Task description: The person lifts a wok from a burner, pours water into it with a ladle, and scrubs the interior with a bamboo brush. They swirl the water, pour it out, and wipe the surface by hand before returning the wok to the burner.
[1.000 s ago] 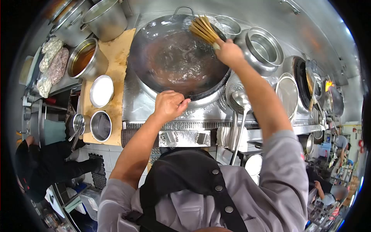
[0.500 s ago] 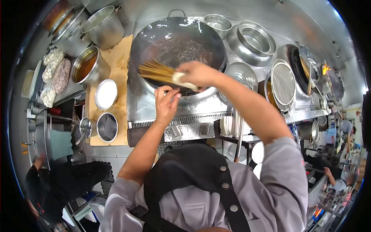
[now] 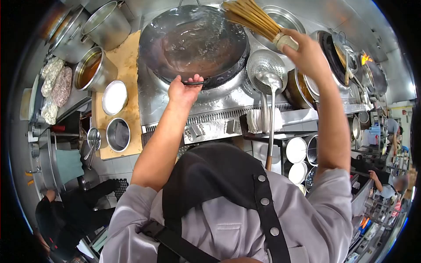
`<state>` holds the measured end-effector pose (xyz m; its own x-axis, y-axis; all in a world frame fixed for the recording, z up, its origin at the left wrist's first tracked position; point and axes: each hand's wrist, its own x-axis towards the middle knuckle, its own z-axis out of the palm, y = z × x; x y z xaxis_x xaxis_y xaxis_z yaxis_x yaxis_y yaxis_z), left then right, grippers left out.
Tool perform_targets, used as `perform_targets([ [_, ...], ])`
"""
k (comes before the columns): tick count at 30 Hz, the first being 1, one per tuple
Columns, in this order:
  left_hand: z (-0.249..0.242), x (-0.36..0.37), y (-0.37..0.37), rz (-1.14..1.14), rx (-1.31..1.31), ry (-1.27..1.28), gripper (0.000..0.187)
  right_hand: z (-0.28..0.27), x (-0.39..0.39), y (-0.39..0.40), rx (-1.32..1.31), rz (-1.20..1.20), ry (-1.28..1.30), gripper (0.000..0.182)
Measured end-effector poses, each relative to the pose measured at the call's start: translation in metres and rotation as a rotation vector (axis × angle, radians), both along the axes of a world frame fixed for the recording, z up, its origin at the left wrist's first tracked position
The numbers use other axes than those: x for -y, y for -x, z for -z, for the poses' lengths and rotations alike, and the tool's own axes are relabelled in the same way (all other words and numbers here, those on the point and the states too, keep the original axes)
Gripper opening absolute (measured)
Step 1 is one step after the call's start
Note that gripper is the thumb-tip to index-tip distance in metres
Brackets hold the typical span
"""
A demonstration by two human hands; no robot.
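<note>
A large dark wok (image 3: 193,44) tilts on the stove, wet inside, with its near side raised. My left hand (image 3: 185,90) is at the wok's near handle (image 3: 195,83), palm up, its fingers curled around it. My right hand (image 3: 302,50) is raised to the right of the wok, closed around the wrapped end of a bamboo brush (image 3: 256,19), whose bristles point up and left. Below that hand, a perforated skimmer (image 3: 258,65) lies beside the wok with a ladle (image 3: 272,79) resting on it.
Left of the wok, a wooden board (image 3: 131,65) bears a pot of brown liquid (image 3: 90,72) and bowls. Metal bowls (image 3: 285,19) stand behind the brush. Flames show near a wok (image 3: 375,74) at far right. Co-workers (image 3: 66,215) are at lower left and far right (image 3: 386,182).
My right hand has lifted the brush out of the wok, up and to the right. My left hand has closed on the near handle, and the wok has tilted away from me.
</note>
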<state>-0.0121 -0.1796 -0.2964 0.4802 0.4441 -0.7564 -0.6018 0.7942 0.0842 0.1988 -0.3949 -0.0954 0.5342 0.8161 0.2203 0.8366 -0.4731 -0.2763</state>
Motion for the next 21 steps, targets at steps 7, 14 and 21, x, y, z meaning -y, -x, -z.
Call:
perform_targets([
  [7,-0.002,0.001,-0.015,-0.050,-0.121,-0.026,0.026,0.166,0.037,0.048,-0.406,0.107,-0.146,0.051],
  [14,-0.006,-0.007,-0.009,0.020,-0.490,-0.422,0.031,0.187,0.098,0.088,-0.902,0.239,-0.598,0.049],
  [21,0.003,-0.042,0.026,-0.012,-0.595,-0.670,0.021,0.197,0.161,0.124,-1.022,0.437,-0.682,0.049],
])
